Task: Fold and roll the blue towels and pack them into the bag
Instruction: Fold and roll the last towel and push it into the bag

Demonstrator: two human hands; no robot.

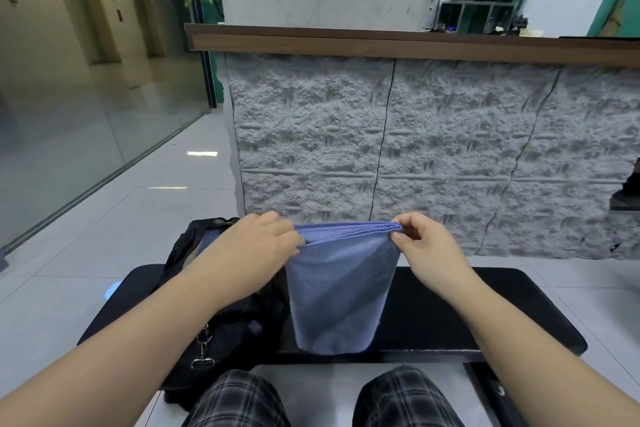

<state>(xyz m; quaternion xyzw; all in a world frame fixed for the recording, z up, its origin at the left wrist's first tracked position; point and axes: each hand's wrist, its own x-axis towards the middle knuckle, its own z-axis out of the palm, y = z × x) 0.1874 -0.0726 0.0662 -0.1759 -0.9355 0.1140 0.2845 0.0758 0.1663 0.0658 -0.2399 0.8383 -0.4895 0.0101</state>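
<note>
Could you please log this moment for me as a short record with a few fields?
towel: blue towel, folded, hanging above the black bench
left hand: left hand grips the towel's top left corner
right hand: right hand pinches the top right corner
bag: black bag on the bench, left of the towel
rolled: not yet

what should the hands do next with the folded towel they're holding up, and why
Probably lower it flat onto the black bench to start rolling. The blue towel is already folded, its layered edge pinched at the top corners by the left hand and right hand, and it hangs above the bench. It isn't rolled yet, and the black bag sits just to its left.
</note>
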